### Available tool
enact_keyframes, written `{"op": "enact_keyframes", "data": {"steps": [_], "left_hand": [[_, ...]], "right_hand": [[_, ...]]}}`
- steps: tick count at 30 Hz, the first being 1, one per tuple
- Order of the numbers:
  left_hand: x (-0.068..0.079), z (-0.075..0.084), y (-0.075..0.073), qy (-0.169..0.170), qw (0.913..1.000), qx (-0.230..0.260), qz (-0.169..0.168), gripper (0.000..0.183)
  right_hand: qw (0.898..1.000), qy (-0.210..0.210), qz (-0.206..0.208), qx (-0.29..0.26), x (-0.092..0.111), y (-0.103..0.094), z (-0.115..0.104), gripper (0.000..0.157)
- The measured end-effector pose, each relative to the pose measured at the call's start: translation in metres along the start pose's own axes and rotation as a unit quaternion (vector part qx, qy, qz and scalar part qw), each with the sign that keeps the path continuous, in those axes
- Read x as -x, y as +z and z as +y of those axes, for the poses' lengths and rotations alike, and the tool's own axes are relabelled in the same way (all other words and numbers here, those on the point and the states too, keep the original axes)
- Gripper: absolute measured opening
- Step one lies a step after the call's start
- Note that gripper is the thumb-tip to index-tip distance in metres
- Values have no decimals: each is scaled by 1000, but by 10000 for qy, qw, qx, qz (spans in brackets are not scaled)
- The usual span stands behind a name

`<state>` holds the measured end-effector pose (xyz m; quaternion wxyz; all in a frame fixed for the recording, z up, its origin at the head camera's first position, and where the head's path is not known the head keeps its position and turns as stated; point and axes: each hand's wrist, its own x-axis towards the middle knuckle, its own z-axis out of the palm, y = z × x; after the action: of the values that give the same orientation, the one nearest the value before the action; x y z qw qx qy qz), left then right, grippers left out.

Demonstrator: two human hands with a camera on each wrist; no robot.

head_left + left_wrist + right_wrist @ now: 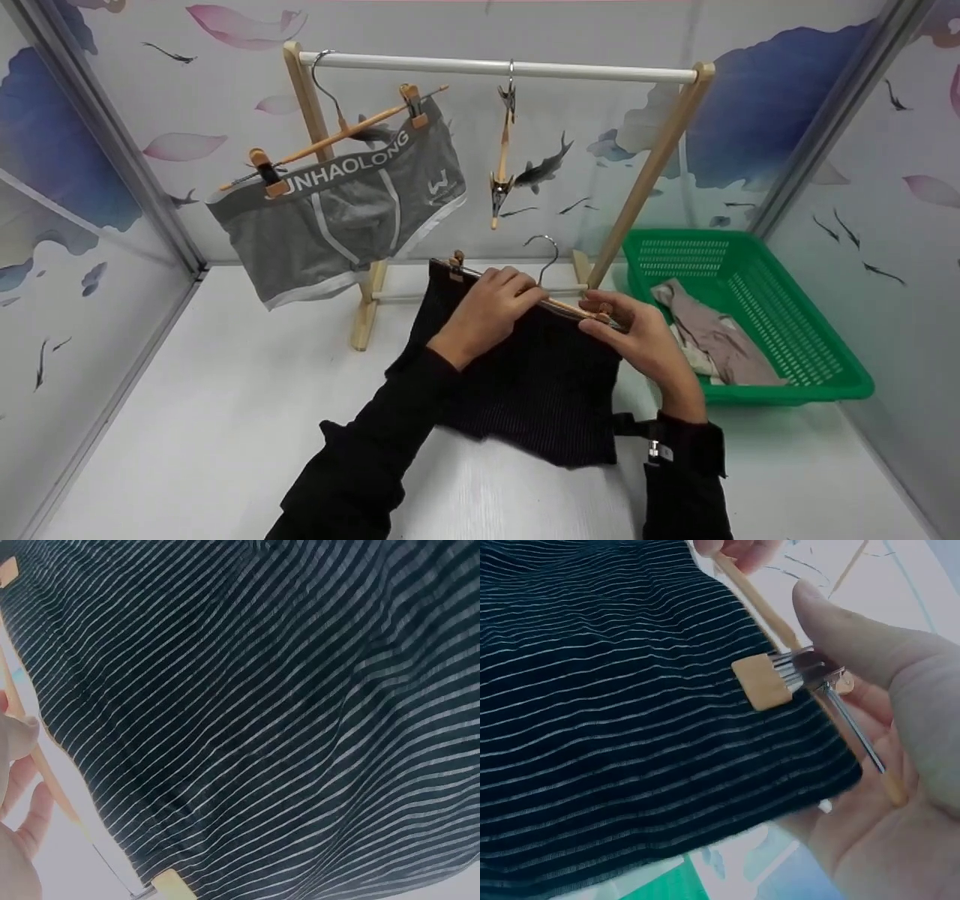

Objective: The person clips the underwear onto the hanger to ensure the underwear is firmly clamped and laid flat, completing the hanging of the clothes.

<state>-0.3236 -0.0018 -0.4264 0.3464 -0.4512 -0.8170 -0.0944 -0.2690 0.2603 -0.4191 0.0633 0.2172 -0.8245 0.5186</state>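
Black shorts with thin pale stripes (540,390) hang from a clip hanger (561,306) held above the white table. My left hand (491,304) grips the hanger's bar near its middle; its fingers and thumb also show in the left wrist view beside the striped cloth (225,720). Around the hanger's right end is my right hand (637,334), thumb extended and apart from the clip (761,682), fingers partly hidden behind it. That clip bites the waistband near its corner, and the bar's tip lies by my palm. Another clip (456,266) holds the left corner.
A rack with a white rail (585,71) stands behind my hands. Grey boxer briefs (345,210) hang at its left on a clip hanger, and another hanger (504,150) hangs mid-rail. At right, a green basket (825,367) holds crumpled pinkish-grey cloth (724,345).
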Motion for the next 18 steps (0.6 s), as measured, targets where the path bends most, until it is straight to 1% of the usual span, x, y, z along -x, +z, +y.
{"op": "enact_keyframes", "data": {"steps": [3, 4, 5, 9, 15, 18], "left_hand": [[-5, 0, -3, 97, 9999, 6, 93, 22], [-5, 0, -3, 134, 9998, -12, 114, 21], [-6, 0, -4, 175, 9997, -38, 140, 21], [-10, -1, -6, 269, 9993, -134, 206, 19], [-17, 0, -8, 251, 9988, -217, 371, 17], [-21, 2, -10, 171, 9986, -222, 445, 18]], "right_hand": [[9994, -83, -122, -303, 3, -3, -4, 45], [9990, -146, -125, -393, 3, -4, 0, 44], [9986, -202, -113, -468, 3, -5, 3, 43], [9972, -419, 1, -626, 3, -5, 2, 37], [9963, -356, 210, -756, 4, -5, -8, 36], [9954, -383, 307, -826, 5, -5, -13, 36]]}}
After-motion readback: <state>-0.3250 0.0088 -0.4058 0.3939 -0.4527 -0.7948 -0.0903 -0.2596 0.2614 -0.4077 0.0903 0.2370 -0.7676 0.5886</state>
